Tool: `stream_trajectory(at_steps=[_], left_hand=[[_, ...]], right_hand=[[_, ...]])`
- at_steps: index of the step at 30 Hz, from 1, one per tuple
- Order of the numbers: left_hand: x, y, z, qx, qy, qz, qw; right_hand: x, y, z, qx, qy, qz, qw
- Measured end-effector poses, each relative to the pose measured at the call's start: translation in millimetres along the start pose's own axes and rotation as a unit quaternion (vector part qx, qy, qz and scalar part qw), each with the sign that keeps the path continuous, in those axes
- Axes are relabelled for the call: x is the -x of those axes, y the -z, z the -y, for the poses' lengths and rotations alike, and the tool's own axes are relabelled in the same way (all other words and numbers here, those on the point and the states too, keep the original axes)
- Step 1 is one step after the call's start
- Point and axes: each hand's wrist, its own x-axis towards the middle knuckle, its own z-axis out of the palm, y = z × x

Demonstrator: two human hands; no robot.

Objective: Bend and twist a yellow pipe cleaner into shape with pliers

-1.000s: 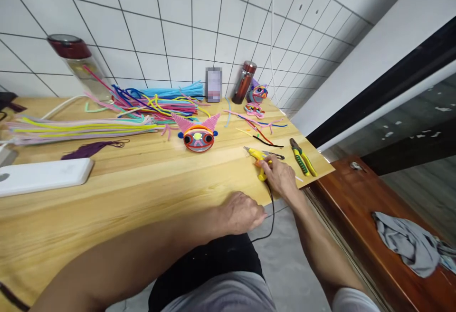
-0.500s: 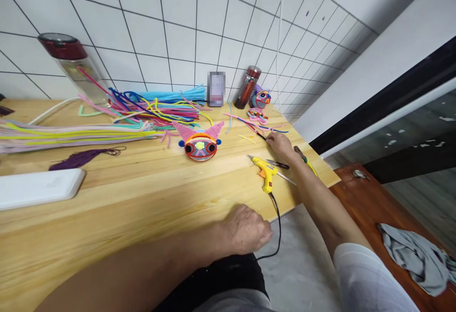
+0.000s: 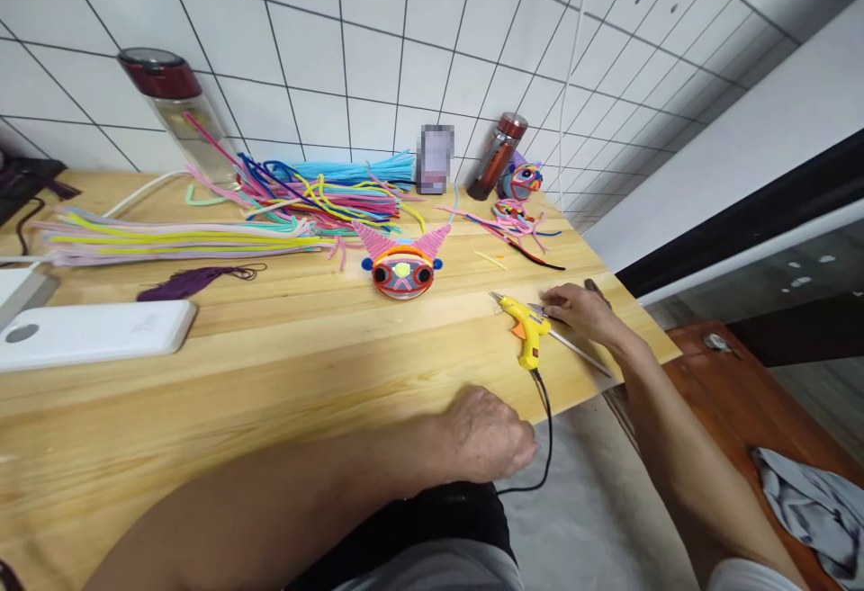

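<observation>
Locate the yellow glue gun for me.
In the head view, the yellow glue gun lies on the wooden table right of centre, just left of the right hand.

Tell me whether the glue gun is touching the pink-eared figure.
Apart. The head view shows bare tabletop between the glue gun and the pink-eared figure.
</observation>
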Motion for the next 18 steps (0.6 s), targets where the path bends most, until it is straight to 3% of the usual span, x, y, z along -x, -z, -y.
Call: stream_trajectory(at_steps=[6,10,14,18], left_hand=[[1.1,0.4,0.1,-0.004,0.005,-0.002,1.000],[1.6,3.0,-1.5,-0.017,0.009,0.022,1.000],[2.1,3.4,-1.8,-0.018,0.008,0.022,1.000],[1.8,4.1,-2.0,-0.015,0.011,0.029,0.999]], right_hand=[[-15.4,-10.5,4.4,0.016,-0.022,-0.064,0.998],[-24.9,2.1,-3.6,0.022,-0.074,-0.114,0.990],[1.6,19.8,-36.8,0.055,-0.185,-0.150,0.970],[38.3,17.7,-62.9,0.088,-0.287,-0.093,0.949]])
